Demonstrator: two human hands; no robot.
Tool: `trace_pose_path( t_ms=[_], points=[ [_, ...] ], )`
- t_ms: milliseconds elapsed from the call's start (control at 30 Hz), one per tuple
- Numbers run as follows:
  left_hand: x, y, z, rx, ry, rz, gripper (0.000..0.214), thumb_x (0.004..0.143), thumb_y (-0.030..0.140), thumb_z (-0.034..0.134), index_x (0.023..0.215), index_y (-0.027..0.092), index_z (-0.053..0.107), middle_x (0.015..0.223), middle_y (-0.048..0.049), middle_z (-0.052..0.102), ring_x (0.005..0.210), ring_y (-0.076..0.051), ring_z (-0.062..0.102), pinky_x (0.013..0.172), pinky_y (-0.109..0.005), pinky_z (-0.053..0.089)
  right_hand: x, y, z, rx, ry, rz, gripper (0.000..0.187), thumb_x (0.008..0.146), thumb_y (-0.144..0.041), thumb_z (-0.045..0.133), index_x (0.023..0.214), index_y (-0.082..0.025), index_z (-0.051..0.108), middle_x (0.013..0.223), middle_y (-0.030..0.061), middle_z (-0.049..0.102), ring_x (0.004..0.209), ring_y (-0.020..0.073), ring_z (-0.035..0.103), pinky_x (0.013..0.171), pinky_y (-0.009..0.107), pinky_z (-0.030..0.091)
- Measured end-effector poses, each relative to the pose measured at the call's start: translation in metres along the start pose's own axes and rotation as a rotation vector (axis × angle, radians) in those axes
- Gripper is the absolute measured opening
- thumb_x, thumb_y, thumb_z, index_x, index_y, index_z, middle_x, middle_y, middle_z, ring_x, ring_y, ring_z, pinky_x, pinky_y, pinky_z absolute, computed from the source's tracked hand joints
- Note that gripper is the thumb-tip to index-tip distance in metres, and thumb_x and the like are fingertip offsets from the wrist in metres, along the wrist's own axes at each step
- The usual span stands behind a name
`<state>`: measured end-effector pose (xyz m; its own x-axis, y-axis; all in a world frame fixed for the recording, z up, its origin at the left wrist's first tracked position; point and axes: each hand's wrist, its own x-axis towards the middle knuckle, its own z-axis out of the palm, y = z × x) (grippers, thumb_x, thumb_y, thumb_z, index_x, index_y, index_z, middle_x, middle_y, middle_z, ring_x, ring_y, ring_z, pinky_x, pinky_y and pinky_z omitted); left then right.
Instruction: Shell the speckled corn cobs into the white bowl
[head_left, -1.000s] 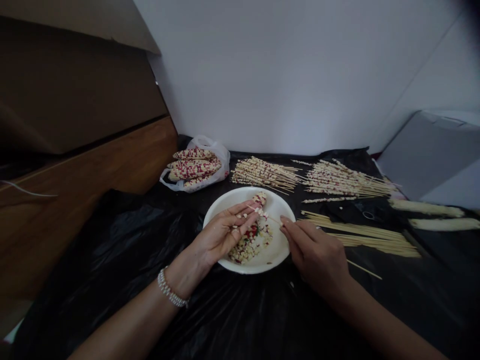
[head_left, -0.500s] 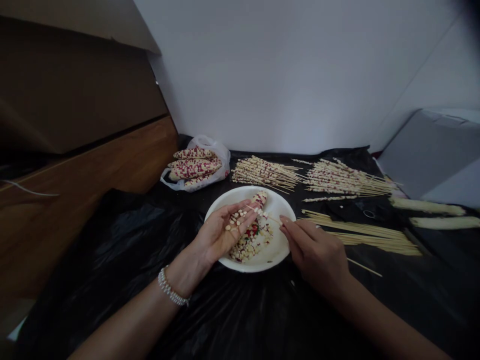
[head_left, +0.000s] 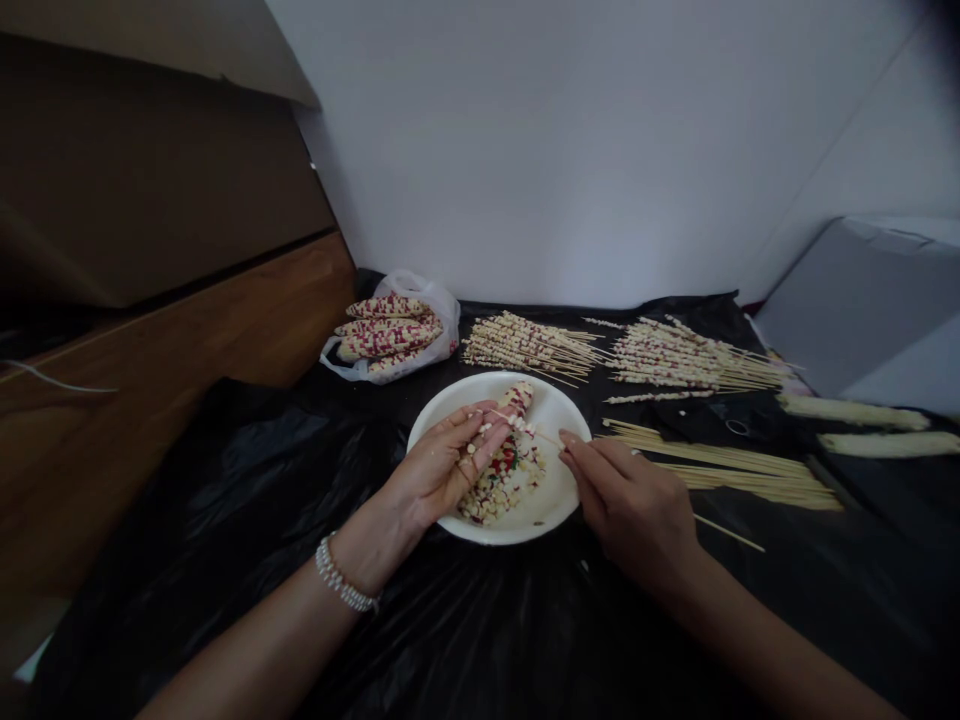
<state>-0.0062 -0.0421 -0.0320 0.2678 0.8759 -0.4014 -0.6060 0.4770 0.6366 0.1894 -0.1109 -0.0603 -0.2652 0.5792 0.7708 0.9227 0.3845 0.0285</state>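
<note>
Pinching thin skewer (head_left: 546,438), pale kernels (head_left: 517,423) at tip.

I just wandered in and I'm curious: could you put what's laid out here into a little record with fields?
Left hand: fingers curled on kernels, over the plate
Right hand: pinches a skewer, tip at the kernels
On the plate: loose kernels, one cob
Behind: bag of cobs, two piles of threaded skewers
Right side: bare skewers, stripped cobs
Surface: black plastic sheet
</note>
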Motion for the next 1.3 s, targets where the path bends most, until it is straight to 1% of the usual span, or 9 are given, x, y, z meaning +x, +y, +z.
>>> trace_pose_path(
  t_ms=[133, 267, 333, 533, 633, 733, 933, 1167, 1300],
  points=[
    [0.0009, 0.0011, -0.0021, -0.02, -0.016, -0.045, 0.026, 0.085, -0.002, 0.056, 0.107, 0.006, 0.068, 0.085, -0.0099, 0.071, 0.072, -0.01, 0.07, 0.068, -0.014, 0.058, -0.0006, 0.0009, 0.0002, -0.006, 0.011, 0.004, 0.022, 0.093, -0.018, 0.058, 0.111, -0.013, 0.07, 0.084, 0.0047, 0.072, 0.065, 0.0125, 0.064, 0.056, 0.026, 0.039],
    [-0.0005, 0.0014, -0.0009, -0.036, -0.013, -0.052, 0.038, 0.083, -0.005, 0.056, 0.118, 0.009, 0.066, 0.088, -0.0089, 0.071, 0.073, -0.009, 0.069, 0.069, -0.013, 0.057, -0.0015, 0.0023, 0.0008, -0.011, 0.008, -0.007, 0.023, 0.093, -0.019, 0.058, 0.112, -0.013, 0.069, 0.087, 0.0045, 0.072, 0.064, 0.0131, 0.063, 0.054, 0.027, 0.038],
    [-0.0011, 0.0013, 0.0, -0.025, -0.026, -0.044, 0.041, 0.083, -0.005, 0.057, 0.12, 0.01, 0.066, 0.088, -0.0083, 0.072, 0.073, -0.009, 0.069, 0.069, -0.012, 0.057, -0.0017, 0.0027, 0.0011, -0.021, 0.001, -0.01, 0.023, 0.093, -0.019, 0.058, 0.112, -0.013, 0.069, 0.086, 0.0047, 0.072, 0.064, 0.0133, 0.063, 0.054, 0.027, 0.038],
    [-0.0027, 0.0012, 0.0022, -0.01, -0.076, -0.021, 0.032, 0.081, -0.008, 0.057, 0.106, 0.007, 0.071, 0.083, -0.0072, 0.072, 0.068, -0.007, 0.068, 0.068, -0.012, 0.057, -0.0021, 0.0025, 0.0017, -0.07, -0.018, -0.015, 0.024, 0.095, -0.022, 0.056, 0.112, -0.014, 0.07, 0.082, 0.0033, 0.071, 0.062, 0.0128, 0.061, 0.054, 0.028, 0.036],
    [-0.0031, 0.0014, 0.0029, 0.003, -0.079, -0.012, 0.025, 0.083, -0.004, 0.057, 0.099, 0.006, 0.073, 0.083, -0.0081, 0.071, 0.068, -0.007, 0.068, 0.069, -0.012, 0.057, -0.0022, 0.0027, 0.0017, -0.079, -0.018, -0.014, 0.024, 0.095, -0.022, 0.056, 0.112, -0.014, 0.07, 0.082, 0.0032, 0.072, 0.062, 0.0125, 0.06, 0.054, 0.028, 0.036],
    [-0.0021, 0.0014, 0.0029, -0.001, -0.072, -0.011, 0.021, 0.086, 0.0, 0.056, 0.099, 0.004, 0.072, 0.085, -0.0095, 0.071, 0.07, -0.008, 0.068, 0.07, -0.013, 0.058, -0.0022, 0.003, 0.0015, -0.071, -0.016, -0.014, 0.023, 0.094, -0.021, 0.056, 0.112, -0.014, 0.07, 0.082, 0.0035, 0.072, 0.063, 0.0124, 0.061, 0.055, 0.027, 0.036],
    [0.0003, 0.001, 0.0014, -0.048, -0.049, -0.039, 0.02, 0.085, -0.003, 0.054, 0.095, 0.004, 0.071, 0.089, -0.0099, 0.071, 0.073, -0.009, 0.068, 0.07, -0.014, 0.058, -0.0021, 0.003, 0.0011, -0.058, -0.016, -0.013, 0.024, 0.094, -0.021, 0.057, 0.113, -0.013, 0.069, 0.081, 0.0034, 0.071, 0.064, 0.0128, 0.061, 0.055, 0.027, 0.036],
    [-0.0001, 0.0011, 0.0017, -0.069, -0.002, -0.049, 0.017, 0.085, -0.003, 0.055, 0.091, 0.005, 0.069, 0.084, -0.0096, 0.069, 0.07, -0.01, 0.069, 0.066, -0.014, 0.058, -0.0026, 0.0031, 0.001, -0.075, -0.025, -0.022, 0.024, 0.094, -0.021, 0.057, 0.113, -0.014, 0.069, 0.082, 0.0034, 0.071, 0.064, 0.0122, 0.061, 0.056, 0.027, 0.036],
    [0.0001, 0.0014, 0.001, -0.083, -0.011, -0.051, 0.02, 0.085, -0.003, 0.055, 0.095, 0.006, 0.069, 0.084, -0.0093, 0.07, 0.069, -0.009, 0.069, 0.068, -0.014, 0.058, -0.0028, 0.0031, 0.0011, -0.083, -0.024, -0.022, 0.024, 0.094, -0.021, 0.056, 0.113, -0.014, 0.069, 0.081, 0.0029, 0.071, 0.063, 0.0129, 0.06, 0.054, 0.028, 0.035]
  ],
)
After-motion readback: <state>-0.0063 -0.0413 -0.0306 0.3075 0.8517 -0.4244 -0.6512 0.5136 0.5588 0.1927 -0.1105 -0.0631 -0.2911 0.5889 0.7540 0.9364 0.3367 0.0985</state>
